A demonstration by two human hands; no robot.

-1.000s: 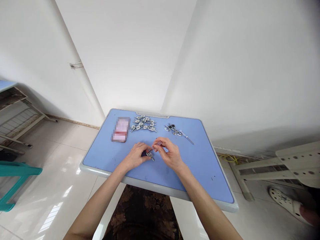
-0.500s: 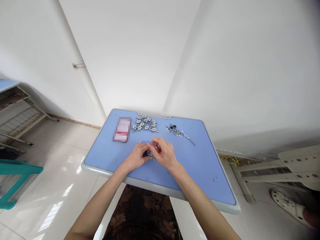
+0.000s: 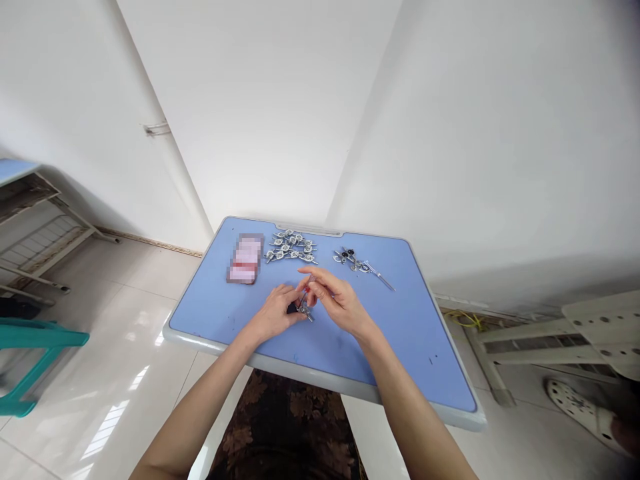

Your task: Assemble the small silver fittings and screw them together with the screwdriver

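Note:
My left hand (image 3: 277,311) is closed on a small silver metal fitting (image 3: 306,312) with a short rod sticking out toward me; a dark part shows beside it near the thumb. Above the fitting, my right hand (image 3: 333,301) pinches a thin screwdriver (image 3: 303,297) with some red near its top, its shaft pointing down at the fitting. The fingers hide most of the tool. Beyond my hands lies a group of several similar silver fittings (image 3: 293,247) with rods. To the right is a loose pile of small silver and black parts (image 3: 350,259).
A pixelated flat rectangular object (image 3: 245,259) lies on the left of the blue table (image 3: 390,347). A thin rod-like item (image 3: 381,277) is beside the loose parts. Around stand a green stool (image 3: 40,347), a beige metal frame (image 3: 540,333), and the wall behind the table.
My right hand has shifted slightly right and its fingers have opened outward, so the thin shaft and red part now show. My left hand stays in place with the fitting.

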